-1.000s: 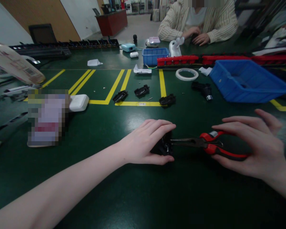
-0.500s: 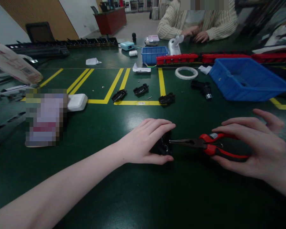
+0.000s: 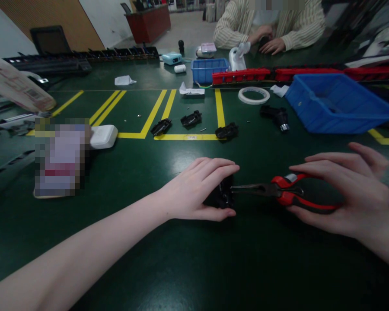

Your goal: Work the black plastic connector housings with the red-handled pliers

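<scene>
— Yellow lines (image 3: 191,137) marked boxes on the dark green table (image 3: 188,263), and a person (image 3: 267,21) in stripes sat at the far side. Where was the black part (image 3: 226,196)?

— Close by, under the left hand (image 3: 196,190). I could not tell if it sat on the table or just over it.

— How did that hand hold it?

— Fingers along the far side, thumb along the near side, bent around it. The palm hid much of it.

— And the right hand (image 3: 359,194)?

— It had the red pliers (image 3: 284,198), thumb on one handle and a finger on the other. The handles stood apart. The thin tips reached the black part, but I could not tell if they pinched anything.

— Was the part heavy?

— I guess it was light and hard, like plastic, and shiny enough to slip. Its small bits could have snapped under a hard squeeze. The two sides looked best for holding.

— What else lay about?

— Three small black pieces (image 3: 191,119) by the yellow lines, a white ring of tape (image 3: 254,102), and a blue bin (image 3: 337,123) off to the right.
</scene>
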Tool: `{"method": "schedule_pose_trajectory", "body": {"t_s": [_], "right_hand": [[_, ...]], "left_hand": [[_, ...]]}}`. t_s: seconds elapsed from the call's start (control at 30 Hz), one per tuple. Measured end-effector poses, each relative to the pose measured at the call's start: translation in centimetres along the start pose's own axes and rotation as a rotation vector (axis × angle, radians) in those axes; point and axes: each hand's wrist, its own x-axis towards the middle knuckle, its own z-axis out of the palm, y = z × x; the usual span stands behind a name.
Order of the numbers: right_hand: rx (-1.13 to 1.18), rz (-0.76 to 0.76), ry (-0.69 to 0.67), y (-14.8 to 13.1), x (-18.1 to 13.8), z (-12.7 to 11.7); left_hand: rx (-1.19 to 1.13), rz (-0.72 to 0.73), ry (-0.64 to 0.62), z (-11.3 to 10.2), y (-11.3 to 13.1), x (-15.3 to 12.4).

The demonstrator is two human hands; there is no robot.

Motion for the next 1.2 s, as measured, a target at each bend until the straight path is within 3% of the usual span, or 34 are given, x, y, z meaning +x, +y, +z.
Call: {"method": "schedule_pose_trajectory", "body": {"t_s": [0.5, 1.2], "right_hand": [[-0.022, -0.089, -0.015, -0.19, 0.23, -0.25], [-0.007, -0.063, -0.014, 0.13, 0.03, 0.11]], "left_hand": [[-0.008, 0.025, 0.003, 0.08, 0.00, 0.01], [-0.083, -0.011, -0.036, -0.11, -0.20, -0.01]]}}
